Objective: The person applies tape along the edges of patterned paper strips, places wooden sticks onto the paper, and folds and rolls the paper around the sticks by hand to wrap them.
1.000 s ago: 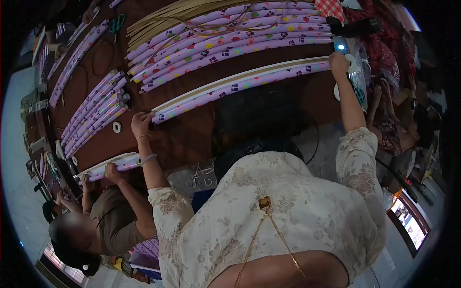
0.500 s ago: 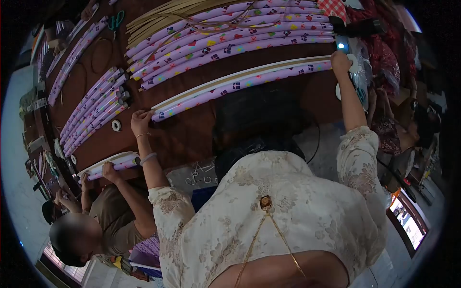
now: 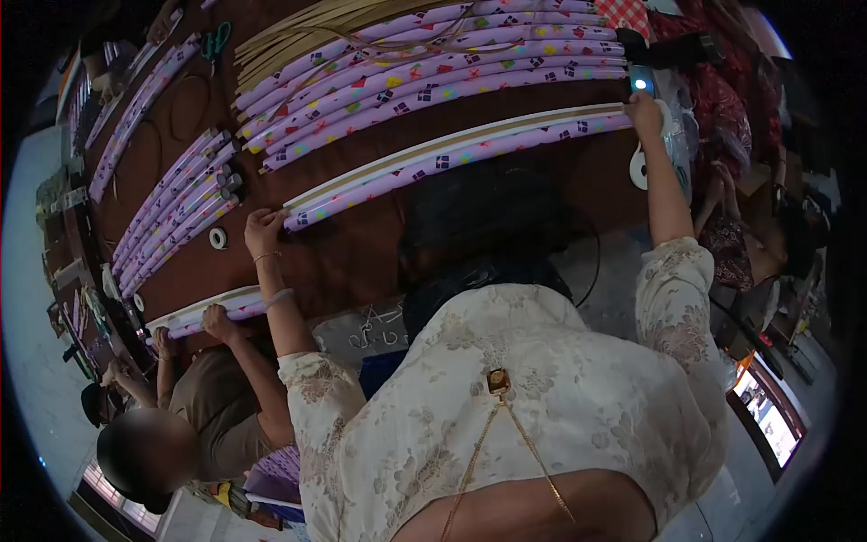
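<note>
A long roll of lilac wrapping paper with a colourful print lies across the table, its white edge and a tan strip running along the far side. At its left end my left hand is closed, the fingers pinched on the paper's edge. My right hand is closed at the right end, holding the edge there. Exactly what each fingertip grips is too small to make out. A white tape roll is beside my right wrist, partly hidden by it.
Finished-looking lilac rolls lie beyond, with tan strips behind them. Shorter rolls, a small tape roll and green-handled scissors are at left. A co-worker handles another roll at lower left.
Both my hands stay at the roll's ends, with only a slight shift of the right. The tape roll by my right wrist shows more. The co-worker's nearer hand has moved slightly right.
</note>
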Motion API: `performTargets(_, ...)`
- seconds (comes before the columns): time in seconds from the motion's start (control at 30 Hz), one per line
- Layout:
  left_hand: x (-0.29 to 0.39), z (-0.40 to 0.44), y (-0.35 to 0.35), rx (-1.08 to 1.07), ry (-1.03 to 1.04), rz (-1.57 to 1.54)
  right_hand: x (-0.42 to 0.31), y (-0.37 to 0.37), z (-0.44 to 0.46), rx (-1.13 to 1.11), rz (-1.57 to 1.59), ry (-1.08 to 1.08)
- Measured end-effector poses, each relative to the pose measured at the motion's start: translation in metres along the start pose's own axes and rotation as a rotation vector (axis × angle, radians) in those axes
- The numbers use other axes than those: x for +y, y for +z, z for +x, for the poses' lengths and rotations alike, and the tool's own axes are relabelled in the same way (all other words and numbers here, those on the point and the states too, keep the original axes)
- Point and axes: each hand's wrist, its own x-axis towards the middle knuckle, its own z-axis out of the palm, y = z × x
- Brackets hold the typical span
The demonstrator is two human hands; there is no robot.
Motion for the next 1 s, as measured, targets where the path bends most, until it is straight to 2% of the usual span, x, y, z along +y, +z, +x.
performTargets(0.07, 0.007, -0.004, -0.001, 0.013, -0.011, 0.046, 0.011, -0.002, 0.01, -0.199, 0.13, 0.083)
performTargets(0.1, 0.004, -0.003, -0.001, -0.006, -0.007, -0.007, 0.014, -0.002, 0.013, -0.196, 0.131, 0.086)
performTargets(0.17, -0.003, 0.001, -0.001, -0.026, 0.005, -0.061, 0.021, -0.002, 0.018, -0.352, 0.212, 0.144)
performTargets(0.23, -0.01, 0.005, 0.0, -0.048, -0.015, -0.141, 0.025, 0.002, 0.022, -0.349, 0.22, 0.13)
performTargets(0.4, -0.007, 0.006, -0.001, -0.055, 0.003, -0.114, 0.033, 0.02, 0.024, -0.297, 0.335, 0.085)
performTargets(0.47, -0.004, 0.006, -0.001, -0.064, -0.008, -0.158, 0.033, 0.023, 0.021, -0.218, 0.276, 0.072)
performTargets(0.57, -0.002, 0.003, -0.001, -0.024, -0.024, -0.012, 0.038, 0.022, 0.026, -0.369, 0.486, 0.179)
performTargets(0.6, -0.018, 0.014, 0.001, -0.055, 0.031, -0.167, 0.041, 0.02, 0.025, -0.36, 0.483, 0.182)
performTargets(0.67, -0.028, 0.019, 0.001, -0.056, 0.018, -0.122, 0.045, 0.015, 0.018, -0.349, 0.991, 0.311)
performTargets(0.73, -0.018, 0.014, 0.0, -0.053, 0.0, -0.07, 0.038, -0.008, 0.007, -0.385, 0.886, 0.344)
performTargets(0.8, -0.014, 0.011, 0.001, -0.037, -0.011, -0.101, 0.04, -0.009, -0.002, -0.133, 0.846, 0.241)
performTargets(0.83, -0.014, 0.011, 0.001, -0.033, -0.013, -0.098, 0.037, -0.006, -0.008, -0.136, 0.848, 0.239)
performTargets(0.9, -0.022, 0.016, 0.0, -0.063, 0.011, -0.121, 0.015, -0.013, -0.029, 0.132, 0.653, 0.007)
performTargets(0.93, -0.021, 0.016, 0.0, -0.057, 0.009, -0.12, -0.014, -0.032, -0.047, 0.168, 0.707, -0.06)
performTargets(1.0, -0.018, 0.014, -0.001, -0.065, 0.033, -0.08, -0.058, -0.046, -0.072, 0.083, 0.676, -0.304)
